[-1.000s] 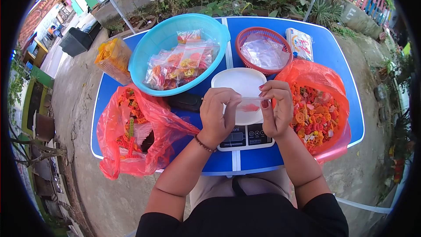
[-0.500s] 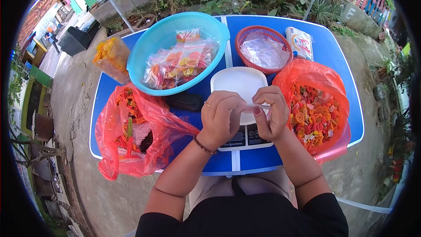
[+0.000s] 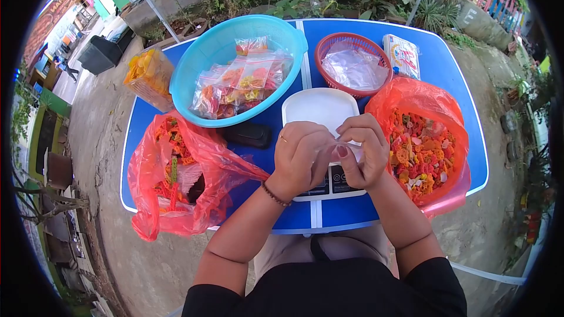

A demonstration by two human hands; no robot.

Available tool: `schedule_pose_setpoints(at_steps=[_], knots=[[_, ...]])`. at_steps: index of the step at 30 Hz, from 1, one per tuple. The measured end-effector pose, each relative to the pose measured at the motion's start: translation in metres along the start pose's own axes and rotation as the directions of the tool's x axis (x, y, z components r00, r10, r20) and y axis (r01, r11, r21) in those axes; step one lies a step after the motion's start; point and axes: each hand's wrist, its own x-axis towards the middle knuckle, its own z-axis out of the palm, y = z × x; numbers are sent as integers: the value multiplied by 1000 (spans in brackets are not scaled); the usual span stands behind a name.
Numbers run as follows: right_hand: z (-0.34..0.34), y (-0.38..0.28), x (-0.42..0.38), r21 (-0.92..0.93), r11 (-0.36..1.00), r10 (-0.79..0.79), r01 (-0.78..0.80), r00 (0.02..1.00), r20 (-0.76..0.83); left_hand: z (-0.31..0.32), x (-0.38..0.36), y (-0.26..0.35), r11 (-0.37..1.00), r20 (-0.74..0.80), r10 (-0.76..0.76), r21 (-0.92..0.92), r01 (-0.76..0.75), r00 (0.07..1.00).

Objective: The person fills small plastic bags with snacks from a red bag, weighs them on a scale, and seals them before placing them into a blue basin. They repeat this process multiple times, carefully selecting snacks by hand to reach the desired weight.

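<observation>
Left hand (image 3: 302,155) and right hand (image 3: 368,149) both had a narrow fingertip grip on a clear bag (image 3: 356,154), over the white scale (image 3: 320,104). Scale sat on the blue bench (image 3: 285,221), near the basin (image 3: 214,50) and red basket (image 3: 352,40).

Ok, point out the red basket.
In the head view, the red basket is near the table's far edge, right of centre, between the turquoise basin and the white packet.

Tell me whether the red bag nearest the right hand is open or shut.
Open: the red bag has its mouth spread wide beside the right hand, showing the orange and red pieces inside.
</observation>
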Motion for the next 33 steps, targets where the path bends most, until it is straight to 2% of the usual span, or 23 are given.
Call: schedule_pose_setpoints(at_steps=[8, 11, 14, 20, 26, 29, 33], knots=[[3, 1, -7, -42, 999, 9, -9, 1000, -3, -1, 2, 0, 999, 8, 8, 31, -8, 1000], [5, -1, -5, -81, 997, -16, 12, 999, -48, -2, 2, 1, 994, -36, -96, -62, 94, 995], [3, 0, -4, -49, 998, 27, -31, 996, -82, -4, 1, -4, 994, -45, -111, -20, 110, 993], [4, -1, 0, -31, 998, 49, -51, 996, -69, -2, 0, -5, 992, -31, -125, -18, 125, 992], [3, 3, -2, -99, 995, 28, -32, 999, -36, -3, 4, -3, 989, 12, -120, -84, 121, 993], [3, 3, -2, -85, 996, -2, 1, 1000, -15, -1, 2, -7, 995, 11, -86, -50, 86, 996], [1, 1, 1, 89, 988, 132, -126, 989, -63, -2, 1, -5, 988, -45, -148, -53, 146, 988]])
